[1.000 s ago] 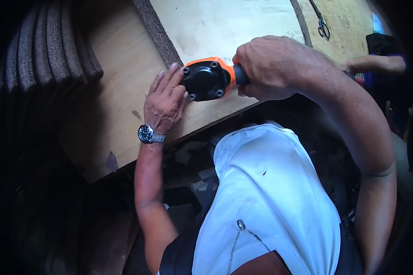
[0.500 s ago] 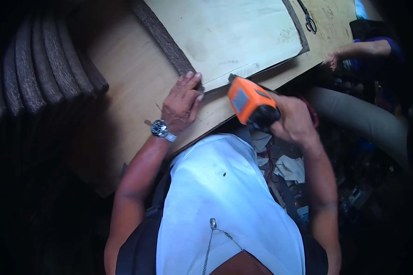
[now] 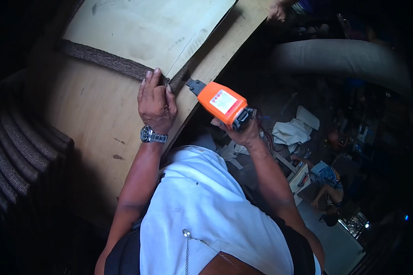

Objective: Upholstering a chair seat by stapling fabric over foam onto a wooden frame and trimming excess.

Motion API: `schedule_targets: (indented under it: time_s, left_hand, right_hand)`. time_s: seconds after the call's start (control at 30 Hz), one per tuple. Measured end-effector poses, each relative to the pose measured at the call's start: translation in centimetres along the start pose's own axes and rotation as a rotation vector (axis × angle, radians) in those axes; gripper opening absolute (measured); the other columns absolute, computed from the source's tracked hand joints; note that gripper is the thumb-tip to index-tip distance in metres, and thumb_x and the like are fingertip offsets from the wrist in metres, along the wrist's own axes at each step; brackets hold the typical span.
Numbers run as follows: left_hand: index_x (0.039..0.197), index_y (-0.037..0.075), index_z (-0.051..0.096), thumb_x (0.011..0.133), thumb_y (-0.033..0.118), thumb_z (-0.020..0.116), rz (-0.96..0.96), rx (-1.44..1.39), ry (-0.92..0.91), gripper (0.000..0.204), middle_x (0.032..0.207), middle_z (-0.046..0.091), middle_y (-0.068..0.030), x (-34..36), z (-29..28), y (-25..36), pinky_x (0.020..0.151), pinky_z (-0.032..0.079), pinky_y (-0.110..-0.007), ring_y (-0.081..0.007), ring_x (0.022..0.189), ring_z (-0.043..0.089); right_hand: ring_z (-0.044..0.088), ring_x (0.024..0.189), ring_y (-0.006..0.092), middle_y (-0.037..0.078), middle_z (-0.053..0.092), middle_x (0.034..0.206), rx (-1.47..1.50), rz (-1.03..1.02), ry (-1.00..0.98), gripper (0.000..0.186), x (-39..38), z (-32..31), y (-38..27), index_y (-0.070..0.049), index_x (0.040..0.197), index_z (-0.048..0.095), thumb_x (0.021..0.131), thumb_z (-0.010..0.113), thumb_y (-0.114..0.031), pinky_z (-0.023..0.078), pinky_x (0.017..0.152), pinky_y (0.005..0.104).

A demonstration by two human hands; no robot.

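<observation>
My left hand (image 3: 157,103), wearing a steel watch, lies with fingers extended on the corner of a brown woven-fabric strip (image 3: 101,59) that borders a cream panel (image 3: 137,32) on the plywood table (image 3: 92,101). My right hand (image 3: 242,132) grips an orange-and-black staple gun (image 3: 221,101) from below, its handle mostly hidden. The tool's dark nose points up-left, just right of that corner and a short gap from my left fingertips.
Brown padded pieces (image 3: 23,151) are stacked at left. A co-worker's hand (image 3: 277,10) shows at the table's far right. Beyond the table edge lie a grey rounded length (image 3: 335,59), pale cloth (image 3: 291,133) and a crouching person (image 3: 330,195) at lower right.
My right hand came down and back, swinging the staple gun round from sideways to nose-first toward the corner. The view turned, angling the panel and bringing the floor and crouching person into sight.
</observation>
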State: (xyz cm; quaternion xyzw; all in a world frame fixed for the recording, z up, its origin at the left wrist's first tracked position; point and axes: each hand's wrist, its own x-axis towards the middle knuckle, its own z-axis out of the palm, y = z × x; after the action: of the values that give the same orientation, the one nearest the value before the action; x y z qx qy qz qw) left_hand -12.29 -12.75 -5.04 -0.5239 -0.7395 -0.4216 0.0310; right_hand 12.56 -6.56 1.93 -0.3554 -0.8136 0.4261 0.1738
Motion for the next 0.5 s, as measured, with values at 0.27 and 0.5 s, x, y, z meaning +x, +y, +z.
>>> schedule_targets:
  time_s: [0.27, 0.5]
  left_hand:
    - [0.09, 0.005, 0.061, 0.088, 0.006, 0.066, -0.042, 0.016, 0.009, 0.005, 0.132, 0.066, -0.0177, -0.2, 0.2, 0.5, 0.11, 0.044, -0.049, -0.0363, 0.127, 0.06]
    - [0.09, 0.006, 0.062, 0.088, 0.008, 0.066, -0.084, 0.03, 0.012, 0.004, 0.135, 0.065, -0.0118, -0.6, -0.1, 0.2, 0.11, 0.043, -0.047, -0.0311, 0.13, 0.058]
  right_hand:
    - [0.075, 0.081, 0.027, 0.012, 0.073, 0.087, -0.092, -0.033, -0.06, 0.038, 4.9, -1.3, -3.7, -0.004, 0.098, 0.066, 0.077, 0.09, -0.023, 0.056, 0.07, 0.0358]
    - [0.076, 0.081, 0.0279, 0.014, 0.074, 0.082, -0.112, 0.197, -0.143, 0.029, 6.5, 0.4, -5.2, -0.002, 0.092, 0.071, 0.079, 0.087, -0.022, 0.057, 0.071, 0.0355]
